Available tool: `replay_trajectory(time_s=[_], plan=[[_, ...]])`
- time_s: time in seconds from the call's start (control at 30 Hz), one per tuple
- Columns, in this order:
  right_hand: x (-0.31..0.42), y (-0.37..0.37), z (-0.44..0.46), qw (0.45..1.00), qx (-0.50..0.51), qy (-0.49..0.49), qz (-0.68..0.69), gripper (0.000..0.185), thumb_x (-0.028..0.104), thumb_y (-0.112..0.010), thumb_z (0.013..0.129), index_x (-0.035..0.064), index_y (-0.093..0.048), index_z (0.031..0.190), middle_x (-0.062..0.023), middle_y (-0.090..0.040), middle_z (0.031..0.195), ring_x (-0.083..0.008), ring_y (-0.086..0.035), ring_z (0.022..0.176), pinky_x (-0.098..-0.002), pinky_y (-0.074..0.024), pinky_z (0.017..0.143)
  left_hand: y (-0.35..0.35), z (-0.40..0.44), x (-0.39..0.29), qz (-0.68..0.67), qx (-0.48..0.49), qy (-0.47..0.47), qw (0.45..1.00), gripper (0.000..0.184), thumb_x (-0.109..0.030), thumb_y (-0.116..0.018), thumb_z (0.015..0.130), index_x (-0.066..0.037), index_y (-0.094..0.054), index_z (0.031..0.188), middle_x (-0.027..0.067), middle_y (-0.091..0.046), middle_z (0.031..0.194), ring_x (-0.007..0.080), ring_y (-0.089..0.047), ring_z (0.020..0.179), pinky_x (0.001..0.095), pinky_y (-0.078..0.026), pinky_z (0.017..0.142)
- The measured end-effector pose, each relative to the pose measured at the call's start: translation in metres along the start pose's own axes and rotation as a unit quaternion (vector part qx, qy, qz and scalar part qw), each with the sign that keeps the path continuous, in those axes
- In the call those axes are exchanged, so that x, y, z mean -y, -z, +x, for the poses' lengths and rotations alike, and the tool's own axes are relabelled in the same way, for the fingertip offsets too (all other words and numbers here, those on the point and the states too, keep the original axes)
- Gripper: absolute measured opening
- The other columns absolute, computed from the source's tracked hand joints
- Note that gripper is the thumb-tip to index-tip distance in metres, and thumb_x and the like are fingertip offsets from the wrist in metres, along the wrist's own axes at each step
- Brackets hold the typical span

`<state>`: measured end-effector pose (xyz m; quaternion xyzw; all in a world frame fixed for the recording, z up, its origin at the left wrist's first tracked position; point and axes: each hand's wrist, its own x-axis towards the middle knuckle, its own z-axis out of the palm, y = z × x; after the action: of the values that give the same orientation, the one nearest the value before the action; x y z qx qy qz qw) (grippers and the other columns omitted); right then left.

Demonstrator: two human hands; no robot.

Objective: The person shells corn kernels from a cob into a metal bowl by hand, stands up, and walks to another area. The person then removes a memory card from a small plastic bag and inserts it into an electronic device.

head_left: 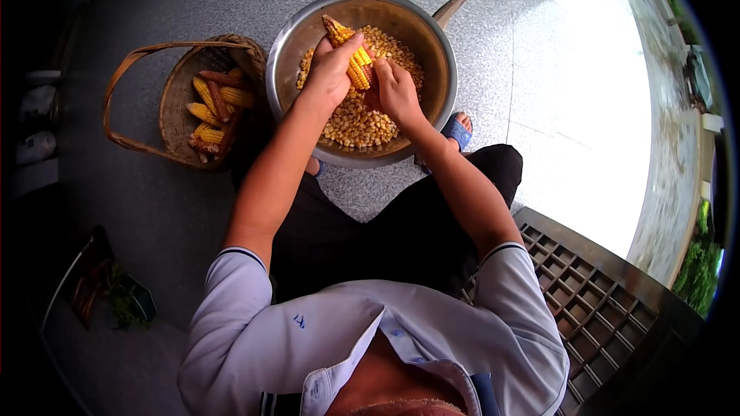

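Note:
Over a wide metal basin (283,96), my left hand (330,73) is closed around an ear of corn (337,31). The ear is tilted and yellow, with reddish patches where kernels are off. My right hand (398,94) is closed at the ear's lower end, its thumb side close to the kernels. A reddish-brown piece that looks like a bare corncob (372,98) shows at the right fingers, mostly hidden. Loose corn kernels (358,125) cover the basin's bottom below both hands.
A wicker basket (171,112) with a tall handle stands left of the basin, holding several ears of corn (204,96) and reddish cobs. A wooden handle (453,6) sticks out behind the basin. A blue slipper (458,132) is at its right. A metal grid (590,296) lies lower right.

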<state>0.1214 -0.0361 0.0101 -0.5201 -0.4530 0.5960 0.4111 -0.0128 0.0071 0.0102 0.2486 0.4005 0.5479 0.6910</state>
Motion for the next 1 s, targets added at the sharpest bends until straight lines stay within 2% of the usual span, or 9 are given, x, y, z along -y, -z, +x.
replay_trajectory(time_s=[0.1, 0.2, 0.27, 0.4, 0.47, 0.63, 0.7, 0.83, 1.0], plan=[[0.001, 0.000, 0.000, 0.995, 0.038, -0.046, 0.085, 0.041, 0.033, -0.041, 0.103, -0.0045, -0.058, 0.106, -0.0067, -0.057, 0.066, -0.0145, -0.060, 0.056, -0.0313, -0.0478, 0.048, 0.003, 0.002, 0.000, -0.001, -0.012, 0.006, 1.000, 0.017, -0.012, -0.059, 0.094, -0.002, -0.053, 0.105, 0.0098, -0.060, 0.090, 0.0211, -0.062, 0.081, 0.0351, -0.052, 0.075], [0.001, -0.001, 0.000, 0.996, 0.046, -0.003, -0.079, 0.040, 0.034, -0.046, 0.101, -0.0049, -0.057, 0.106, -0.0130, -0.060, 0.073, -0.0203, -0.064, 0.063, -0.0343, -0.0494, 0.054, 0.007, 0.005, 0.001, -0.010, -0.026, 0.000, 1.000, 0.020, -0.016, -0.055, 0.097, 0.000, -0.051, 0.108, 0.0130, -0.059, 0.092, 0.0245, -0.061, 0.083, 0.0378, -0.053, 0.077], [0.000, -0.001, -0.003, 0.960, -0.007, 0.141, -0.243, 0.039, 0.032, -0.049, 0.099, -0.0048, -0.056, 0.106, -0.0194, -0.062, 0.075, -0.0308, -0.065, 0.068, -0.0397, -0.0496, 0.061, 0.009, 0.006, 0.001, -0.025, -0.036, 0.014, 0.999, 0.021, -0.016, -0.054, 0.097, 0.000, -0.050, 0.109, 0.0139, -0.059, 0.092, 0.0256, -0.061, 0.083, 0.0390, -0.053, 0.078], [-0.014, 0.003, 0.006, 0.962, 0.017, 0.158, -0.221, 0.034, 0.029, -0.049, 0.099, -0.0047, -0.055, 0.100, -0.0245, -0.062, 0.080, -0.0394, -0.063, 0.073, -0.0438, -0.0486, 0.064, 0.013, 0.010, 0.008, -0.039, -0.037, -0.002, 0.999, 0.018, -0.014, -0.061, 0.094, -0.001, -0.053, 0.103, 0.0098, -0.059, 0.090, 0.0221, -0.062, 0.077, 0.0355, -0.053, 0.068], [-0.031, 0.008, 0.016, 0.938, -0.046, 0.234, -0.251, 0.043, 0.032, -0.041, 0.103, -0.0031, -0.058, 0.085, -0.0124, -0.061, 0.062, -0.0181, -0.059, 0.051, -0.0323, -0.0454, 0.050, 0.016, 0.013, 0.012, -0.038, -0.017, -0.015, 0.999, 0.018, -0.014, -0.061, 0.093, -0.001, -0.053, 0.104, 0.0090, -0.060, 0.091, 0.0211, -0.063, 0.076, 0.0356, -0.053, 0.069], [-0.006, 0.007, 0.007, 0.995, -0.001, 0.046, -0.088, 0.034, 0.027, -0.045, 0.100, -0.0034, -0.055, 0.088, -0.0164, -0.059, 0.065, -0.0249, -0.057, 0.048, -0.0363, -0.0456, 0.049, 0.009, 0.006, 0.002, -0.013, -0.009, -0.007, 1.000, 0.020, -0.013, -0.063, 0.092, -0.001, -0.054, 0.106, 0.0082, -0.061, 0.093, 0.0188, -0.063, 0.080, 0.0344, -0.052, 0.075], [0.000, 0.007, 0.005, 0.996, 0.042, -0.055, 0.047, 0.039, 0.033, -0.048, 0.100, -0.0024, -0.056, 0.086, -0.0094, -0.057, 0.061, -0.0178, -0.055, 0.047, -0.0334, -0.0439, 0.046, 0.008, 0.005, -0.001, -0.006, -0.005, -0.002, 1.000, 0.022, -0.012, -0.064, 0.091, -0.001, -0.054, 0.107, 0.0079, -0.062, 0.093, 0.0183, -0.062, 0.081, 0.0337, -0.051, 0.077], [0.002, 0.000, 0.002, 0.995, 0.068, -0.014, -0.072, 0.048, 0.046, -0.049, 0.098, -0.0014, -0.058, 0.098, -0.0086, -0.061, 0.068, -0.0155, -0.060, 0.052, -0.0282, -0.0459, 0.047, 0.004, 0.005, 0.005, 0.039, -0.047, -0.025, 0.998, 0.019, -0.015, -0.062, 0.093, -0.002, -0.057, 0.106, 0.0063, -0.061, 0.095, 0.0169, -0.060, 0.087, 0.0317, -0.050, 0.078], [-0.006, 0.001, 0.003, 0.968, -0.001, 0.122, -0.217, 0.046, 0.041, -0.044, 0.101, -0.0023, -0.058, 0.092, -0.0104, -0.061, 0.063, -0.0170, -0.061, 0.052, -0.0307, -0.0458, 0.047, 0.007, 0.007, 0.010, -0.002, -0.050, -0.005, 0.999, 0.027, -0.011, -0.068, 0.089, -0.001, -0.054, 0.110, 0.0088, -0.061, 0.104, 0.0172, -0.060, 0.095, 0.0316, -0.049, 0.083]])
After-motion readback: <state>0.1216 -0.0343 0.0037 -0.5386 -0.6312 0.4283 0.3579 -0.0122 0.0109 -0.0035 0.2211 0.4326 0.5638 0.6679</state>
